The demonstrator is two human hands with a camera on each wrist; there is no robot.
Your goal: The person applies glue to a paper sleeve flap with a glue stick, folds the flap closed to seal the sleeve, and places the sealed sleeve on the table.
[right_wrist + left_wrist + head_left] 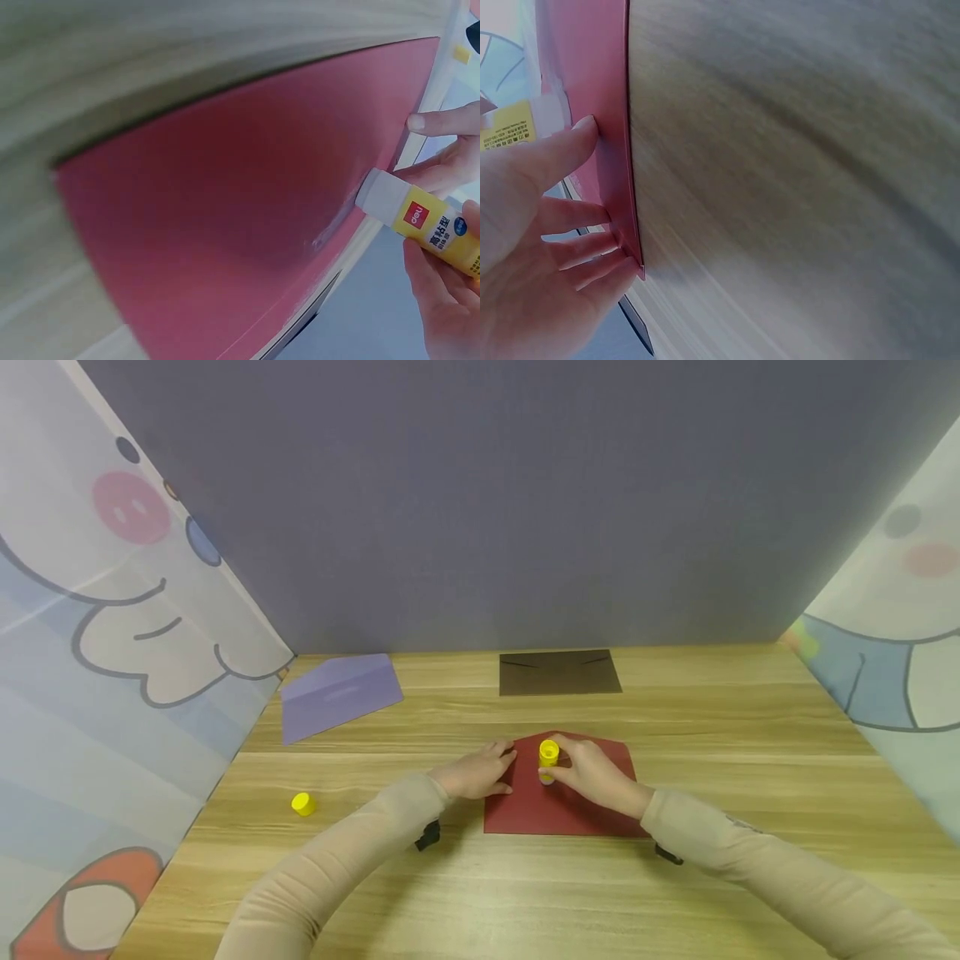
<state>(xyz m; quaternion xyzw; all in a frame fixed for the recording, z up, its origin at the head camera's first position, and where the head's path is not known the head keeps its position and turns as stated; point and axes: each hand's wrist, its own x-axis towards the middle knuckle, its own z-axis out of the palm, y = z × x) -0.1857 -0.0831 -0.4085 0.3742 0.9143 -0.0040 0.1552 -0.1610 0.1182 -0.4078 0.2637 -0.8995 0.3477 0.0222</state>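
Observation:
A red envelope (525, 814) lies on the wooden table with its flap spread at the far side. My right hand (597, 777) grips a yellow glue stick (548, 762) upright, its white end down against the paper. In the right wrist view, a faint shiny streak (322, 234) runs over the envelope beside the glue stick (429, 220). The fingertips of my left hand (477, 773) rest on the envelope's left edge. The left wrist view shows that hand's fingers (581, 247) extended along this edge, holding nothing.
A yellow cap (303, 803) stands on the table at the left. Behind it lies a purple envelope (341, 697) with its flap spread. A dark brown envelope (559, 678) sits at the back near the grey panel (525, 527). Cartoon-printed sheets (112, 635) flank both sides.

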